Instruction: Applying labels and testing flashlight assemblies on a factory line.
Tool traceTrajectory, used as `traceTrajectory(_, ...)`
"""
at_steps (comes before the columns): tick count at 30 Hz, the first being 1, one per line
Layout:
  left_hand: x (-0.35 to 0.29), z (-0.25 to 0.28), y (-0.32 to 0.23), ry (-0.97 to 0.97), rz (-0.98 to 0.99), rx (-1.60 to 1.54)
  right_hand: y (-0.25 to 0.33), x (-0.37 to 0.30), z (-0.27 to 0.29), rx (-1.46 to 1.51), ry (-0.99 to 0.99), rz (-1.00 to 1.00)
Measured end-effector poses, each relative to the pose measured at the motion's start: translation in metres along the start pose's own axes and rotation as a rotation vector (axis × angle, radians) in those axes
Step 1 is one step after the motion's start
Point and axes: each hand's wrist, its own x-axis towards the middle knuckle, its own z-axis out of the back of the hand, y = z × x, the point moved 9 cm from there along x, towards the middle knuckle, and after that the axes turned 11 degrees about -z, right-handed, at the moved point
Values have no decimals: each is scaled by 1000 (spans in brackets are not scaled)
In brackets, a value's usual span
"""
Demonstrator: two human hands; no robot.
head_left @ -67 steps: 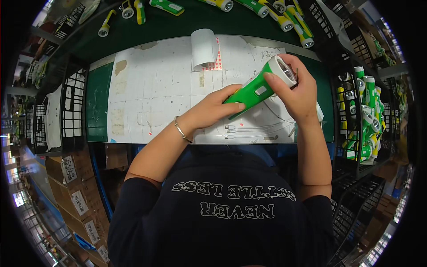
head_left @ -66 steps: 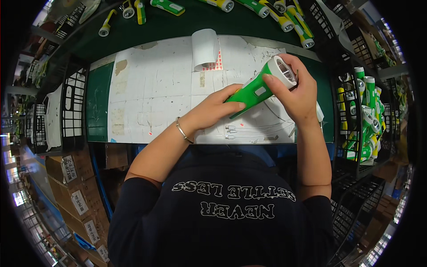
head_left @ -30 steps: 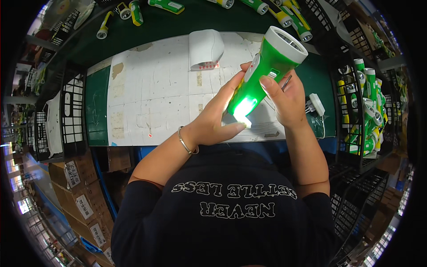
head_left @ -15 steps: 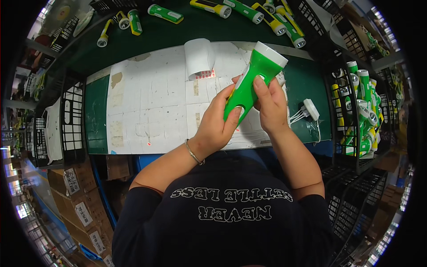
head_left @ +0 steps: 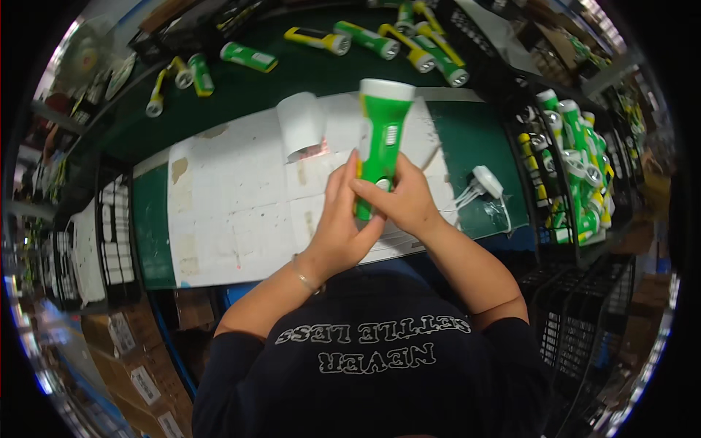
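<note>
A green flashlight [head_left: 380,131] with a white head stands tilted away from me over the paper-covered table, its head at the far end. Both my hands are around its lower body. My left hand [head_left: 342,219] wraps the handle from the left and below. My right hand [head_left: 403,197] grips it from the right, the thumb laid across the handle near a round white button. A grey-white slide switch shows on the side facing me. A roll of white sticker paper [head_left: 299,125] with red marks at its edge lies just left of the flashlight.
Several green and yellow flashlights [head_left: 366,40] lie along the dark green far side. A black crate [head_left: 544,190] on the right holds many more. A white plug-like block [head_left: 487,181] with cables rests on the table's right part. Another black crate [head_left: 117,226] stands at the left.
The flashlight has turned more upright and rolled, so its switch and button now show. My right hand has moved down to the lower handle. The whole view has shifted a little.
</note>
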Motion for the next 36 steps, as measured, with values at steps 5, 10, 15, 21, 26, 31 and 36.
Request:
traceTrajectory(5,-1,10,7,33,177,96,63,-36,71,-385,-310,380)
traceTrajectory(10,1,12,7,42,134,74,94,-53,257,-542,-692,7)
traceTrajectory(15,4,6,16,64,137,32,81,-111,384,-1369,-973,-389)
traceTrajectory(21,10,5,21,103,139,23,52,-106,397,-1545,-978,-620)
traceTrajectory(26,13,-2,26,112,167,13,49,-94,415,-1556,-959,-810)
traceTrajectory(31,15,-9,30,115,202,16,44,-92,439,-1469,-1098,-836)
traceTrajectory(36,19,-6,34,124,238,73,23,-75,491,-1434,-1097,-948)
